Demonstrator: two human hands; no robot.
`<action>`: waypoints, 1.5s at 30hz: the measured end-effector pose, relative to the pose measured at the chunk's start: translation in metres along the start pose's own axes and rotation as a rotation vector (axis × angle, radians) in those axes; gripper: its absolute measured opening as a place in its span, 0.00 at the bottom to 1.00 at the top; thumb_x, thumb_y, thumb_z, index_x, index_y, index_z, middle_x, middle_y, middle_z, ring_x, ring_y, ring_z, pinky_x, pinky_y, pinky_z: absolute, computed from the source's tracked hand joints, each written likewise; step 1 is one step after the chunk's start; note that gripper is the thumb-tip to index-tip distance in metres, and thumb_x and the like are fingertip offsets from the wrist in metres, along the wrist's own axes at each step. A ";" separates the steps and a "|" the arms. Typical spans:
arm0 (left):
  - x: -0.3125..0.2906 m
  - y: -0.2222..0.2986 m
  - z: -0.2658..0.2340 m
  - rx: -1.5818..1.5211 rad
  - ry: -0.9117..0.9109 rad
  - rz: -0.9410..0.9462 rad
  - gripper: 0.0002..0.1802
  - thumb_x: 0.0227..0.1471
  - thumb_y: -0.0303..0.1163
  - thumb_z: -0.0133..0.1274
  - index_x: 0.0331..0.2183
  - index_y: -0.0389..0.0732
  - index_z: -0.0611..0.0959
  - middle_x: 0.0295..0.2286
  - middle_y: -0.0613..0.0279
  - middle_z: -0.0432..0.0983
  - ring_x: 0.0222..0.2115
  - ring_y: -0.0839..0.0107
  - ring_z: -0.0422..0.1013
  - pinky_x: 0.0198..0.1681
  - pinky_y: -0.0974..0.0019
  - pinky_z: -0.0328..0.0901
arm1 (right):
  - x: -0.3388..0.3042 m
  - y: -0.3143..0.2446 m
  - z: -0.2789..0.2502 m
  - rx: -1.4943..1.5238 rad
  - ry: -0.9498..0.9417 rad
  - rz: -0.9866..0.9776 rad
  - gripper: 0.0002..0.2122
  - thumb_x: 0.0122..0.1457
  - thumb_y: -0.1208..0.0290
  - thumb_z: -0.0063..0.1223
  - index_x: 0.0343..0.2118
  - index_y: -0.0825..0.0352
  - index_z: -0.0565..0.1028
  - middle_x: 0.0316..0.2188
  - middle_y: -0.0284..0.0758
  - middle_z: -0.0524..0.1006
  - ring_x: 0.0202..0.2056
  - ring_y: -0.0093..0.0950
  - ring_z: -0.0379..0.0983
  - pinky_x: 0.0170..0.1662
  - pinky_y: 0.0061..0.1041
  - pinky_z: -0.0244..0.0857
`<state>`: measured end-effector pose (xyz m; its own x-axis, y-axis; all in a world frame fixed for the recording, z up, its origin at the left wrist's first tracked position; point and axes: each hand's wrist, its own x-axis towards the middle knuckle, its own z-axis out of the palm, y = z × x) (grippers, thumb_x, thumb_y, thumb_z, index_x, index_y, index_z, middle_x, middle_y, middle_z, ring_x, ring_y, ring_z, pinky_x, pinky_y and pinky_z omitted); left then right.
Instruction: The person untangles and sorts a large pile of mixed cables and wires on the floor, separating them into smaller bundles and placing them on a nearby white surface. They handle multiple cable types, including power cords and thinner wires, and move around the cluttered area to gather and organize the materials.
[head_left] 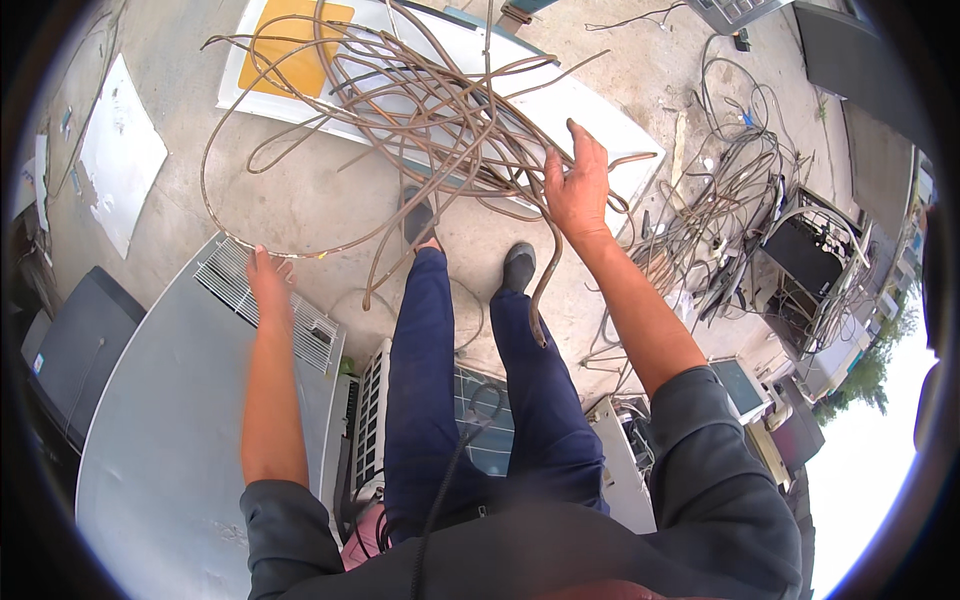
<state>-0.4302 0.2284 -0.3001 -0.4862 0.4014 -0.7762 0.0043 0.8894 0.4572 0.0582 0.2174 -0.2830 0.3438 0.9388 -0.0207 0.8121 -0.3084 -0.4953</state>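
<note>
"Which step is this?"
"Handling the wire tangle (470, 140), I'd judge; it spreads between and beyond the fingers, over a white panel (575, 100)."
"Fingers?"
"The left hand's (270, 287) look closed on an outer loop. The right hand's (582, 195) are spread; I can't tell whether they grip."
"Next move?"
"Probably calls for firm holds both sides."

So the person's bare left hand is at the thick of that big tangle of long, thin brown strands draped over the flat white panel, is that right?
Not the left: the head view shows the bare right hand at the thick of the tangle of long, thin brown strands, draped over the flat white panel. The left hand is at an outlying loop.
</note>
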 end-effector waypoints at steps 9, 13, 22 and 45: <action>-0.135 -0.110 -0.034 0.201 0.051 -0.062 0.36 0.67 0.53 0.44 0.67 0.44 0.59 0.48 0.51 0.75 0.39 0.67 0.71 0.38 0.63 0.68 | -0.160 0.139 -0.119 0.010 0.023 0.426 0.20 0.64 0.72 0.54 0.57 0.76 0.71 0.48 0.52 0.79 0.49 0.46 0.75 0.56 0.39 0.66; -0.204 -0.170 -0.031 0.294 0.000 -0.141 0.31 0.67 0.49 0.48 0.64 0.42 0.67 0.38 0.60 0.76 0.30 0.75 0.69 0.30 0.66 0.67 | -0.247 0.199 -0.156 0.259 -0.325 0.686 0.20 0.65 0.68 0.54 0.56 0.75 0.72 0.40 0.44 0.82 0.36 0.34 0.80 0.42 0.32 0.72; -0.278 -0.208 0.043 0.540 -0.493 -0.129 0.26 0.66 0.46 0.50 0.59 0.41 0.74 0.37 0.60 0.80 0.32 0.74 0.74 0.34 0.68 0.69 | -0.500 0.259 -0.233 0.338 -0.560 1.413 0.17 0.64 0.64 0.55 0.49 0.72 0.77 0.32 0.39 0.82 0.24 0.26 0.78 0.19 0.24 0.67; -0.375 -0.263 0.103 0.700 -0.261 0.197 0.17 0.64 0.32 0.51 0.52 0.36 0.77 0.31 0.63 0.77 0.28 0.76 0.71 0.30 0.71 0.66 | -0.463 0.420 -0.152 0.145 -0.128 1.312 0.32 0.60 0.50 0.57 0.55 0.77 0.71 0.49 0.61 0.75 0.52 0.55 0.73 0.54 0.46 0.68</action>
<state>-0.1583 -0.1339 -0.1740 -0.1974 0.5282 -0.8259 0.6636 0.6921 0.2840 0.3112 -0.3703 -0.3496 0.7767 -0.0304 -0.6291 -0.1457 -0.9804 -0.1325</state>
